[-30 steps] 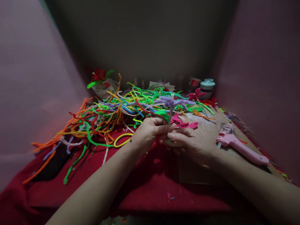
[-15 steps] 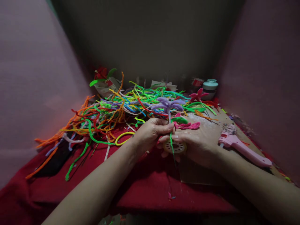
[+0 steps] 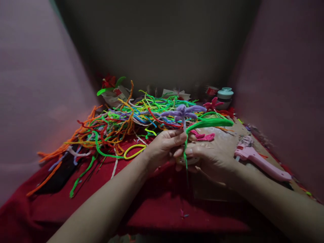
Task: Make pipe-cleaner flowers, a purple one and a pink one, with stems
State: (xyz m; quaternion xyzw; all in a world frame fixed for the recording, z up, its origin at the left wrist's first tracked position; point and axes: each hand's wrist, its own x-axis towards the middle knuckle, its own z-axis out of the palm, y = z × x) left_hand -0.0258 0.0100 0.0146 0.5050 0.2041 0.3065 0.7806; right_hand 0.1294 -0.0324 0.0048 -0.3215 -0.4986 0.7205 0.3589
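Note:
A purple pipe-cleaner flower (image 3: 182,111) stands upright above my hands, with a long green pipe-cleaner leaf (image 3: 210,123) beside its stem, pointing right. My left hand (image 3: 164,146) is closed, pinching the stem between thumb and fingers just below the bloom. Green wrapping (image 3: 185,153) covers the lower stem, and a thin wire end hangs beneath. My right hand (image 3: 212,155) is closed around a pale, holed spool (image 3: 187,160), its thumb close to the wrapped stem. Fingers hide much of the spool.
Loose multicoloured pipe cleaners (image 3: 121,118) are heaped behind and to the left. A pink glue gun (image 3: 263,162) lies on the right board. Pink petal pieces (image 3: 204,136) lie behind my right hand. A jar with a light-blue lid (image 3: 225,93) stands at the back right.
The green leaf has swung out to the right and now shows at greater length. The flower has turned slightly. Both hands stay almost in place, and less of the spool shows.

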